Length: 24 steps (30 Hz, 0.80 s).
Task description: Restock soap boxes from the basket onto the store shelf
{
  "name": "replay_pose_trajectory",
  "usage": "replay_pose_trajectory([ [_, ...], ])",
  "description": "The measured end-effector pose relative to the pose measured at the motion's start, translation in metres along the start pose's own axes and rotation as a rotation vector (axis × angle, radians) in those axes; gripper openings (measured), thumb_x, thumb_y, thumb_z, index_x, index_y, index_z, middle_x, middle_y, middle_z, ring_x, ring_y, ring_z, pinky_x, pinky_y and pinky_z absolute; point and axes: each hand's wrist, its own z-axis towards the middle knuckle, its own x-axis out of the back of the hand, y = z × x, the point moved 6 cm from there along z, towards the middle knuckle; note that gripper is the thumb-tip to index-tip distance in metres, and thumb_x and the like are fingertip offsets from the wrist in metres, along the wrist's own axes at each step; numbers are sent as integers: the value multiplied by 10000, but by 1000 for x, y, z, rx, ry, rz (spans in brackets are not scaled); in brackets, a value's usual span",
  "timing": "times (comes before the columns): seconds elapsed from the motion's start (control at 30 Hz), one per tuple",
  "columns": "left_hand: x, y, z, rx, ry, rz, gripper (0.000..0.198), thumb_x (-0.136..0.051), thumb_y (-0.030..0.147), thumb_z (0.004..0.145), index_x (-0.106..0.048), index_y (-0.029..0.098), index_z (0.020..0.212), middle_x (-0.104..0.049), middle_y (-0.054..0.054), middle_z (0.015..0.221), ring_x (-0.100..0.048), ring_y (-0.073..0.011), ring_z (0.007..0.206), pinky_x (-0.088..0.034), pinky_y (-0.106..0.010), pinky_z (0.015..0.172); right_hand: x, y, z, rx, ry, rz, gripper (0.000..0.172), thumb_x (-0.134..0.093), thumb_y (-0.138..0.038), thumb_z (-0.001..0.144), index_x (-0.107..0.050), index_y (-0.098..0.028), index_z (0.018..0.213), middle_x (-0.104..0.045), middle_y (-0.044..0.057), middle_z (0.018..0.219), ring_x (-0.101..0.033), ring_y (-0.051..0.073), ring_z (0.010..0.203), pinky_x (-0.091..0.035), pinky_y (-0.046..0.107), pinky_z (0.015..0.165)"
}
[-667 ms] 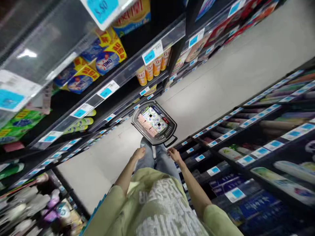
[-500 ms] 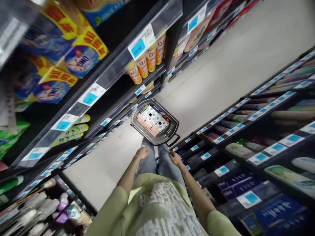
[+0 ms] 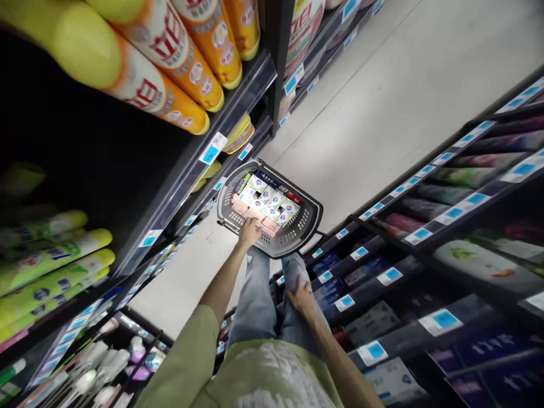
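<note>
A grey and black shopping basket [image 3: 312, 218] stands on the floor in front of my feet. Inside it lie white packs [image 3: 272, 199] with blue marks, a row of pink packs [image 3: 238, 203] along the near left side, and a dark blue pack [image 3: 266, 180] at the far side. Over the basket's near left side reaches my left hand [image 3: 250, 231], fingers stretched at the pink packs; whether they touch is unclear. My right hand [image 3: 301, 296] rests open on my right knee, holding nothing.
Orange and white bottles [image 3: 187, 68] stand on the left shelf, with yellow-green bottles [image 3: 55, 258] nearer. Stocked dark shelves [image 3: 408, 255] with price tags line the right side. Brushes [image 3: 93, 365] hang at lower left. Pale floor [image 3: 361, 130] runs between the shelves.
My body has bent lower, and the left shelf looks closer. My left hand has moved forward to the basket's packs. The right hand has come down onto my knee and opened.
</note>
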Motion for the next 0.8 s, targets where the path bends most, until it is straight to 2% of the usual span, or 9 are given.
replay_pose_trajectory([
  [0.1, -8, 2, 48, 15, 90, 33, 582, -598, 360, 913, -454, 126, 1426, -506, -174, 1443, -419, -322, 1384, -358, -412, 1148, -6, 1, 16, -47, 28, -57, 707, -473, -407, 963, -307, -41, 1544, -449, 311, 1423, -610, 419, 1183, -531, 469, 902],
  [0.27, -39, 18, 128, 18, 199, 166, 800, -695, 429, 843, -373, 23, 1453, -465, -250, 1481, -368, -371, 1411, -247, -460, 1205, 0, 9, 40, -93, 83, -44, 590, -432, -431, 973, -427, -129, 1480, -501, 220, 1377, -607, 368, 1131, -557, 416, 807],
  [0.37, -57, 25, 159, 73, 265, 214, 828, -716, 374, 823, -343, 5, 1463, -485, -265, 1463, -362, -375, 1423, -179, -474, 1226, 2, 12, 47, -98, 111, -41, 551, -422, -426, 976, -465, -142, 1445, -508, 210, 1376, -590, 359, 1145, -546, 403, 815],
  [0.43, -63, 25, 168, 127, 325, 189, 791, -709, 333, 820, -355, 6, 1448, -526, -261, 1415, -404, -366, 1394, -202, -466, 1215, 2, 15, 49, -109, 115, -31, 533, -425, -419, 975, -483, -145, 1429, -514, 205, 1373, -581, 355, 1158, -539, 398, 828],
  [0.53, -64, 22, 168, 155, 340, 100, 743, -713, 322, 809, -389, 37, 1413, -558, -236, 1358, -457, -353, 1341, -287, -452, 1173, 1, 19, 51, -130, 108, -5, 506, -435, -404, 975, -509, -152, 1406, -534, 190, 1351, -587, 343, 1156, -532, 391, 848],
  [0.63, -63, 22, 153, 96, 225, 38, 751, -739, 321, 788, -402, 100, 1422, -522, -195, 1395, -501, -335, 1303, -388, -426, 1111, 2, 21, 50, -142, 92, 30, 491, -430, -394, 980, -511, -160, 1404, -537, 179, 1349, -589, 333, 1168, -527, 389, 875],
  [0.7, -60, 26, 131, 47, 143, 23, 740, -777, 307, 749, -459, 154, 1399, -513, -150, 1406, -565, -310, 1234, -445, -393, 1064, 3, 21, 47, -145, 69, 52, 495, -417, -395, 986, -497, -160, 1414, -526, 181, 1364, -583, 335, 1191, -527, 393, 884],
  [0.8, -53, 33, 79, 11, 45, -5, 709, -826, 241, 661, -557, 174, 1314, -542, -118, 1350, -613, -290, 1170, -468, -368, 1050, 2, 22, 38, -144, 10, 81, 520, -394, -395, 995, -455, -155, 1452, -499, 192, 1409, -566, 348, 1252, -524, 416, 924],
])
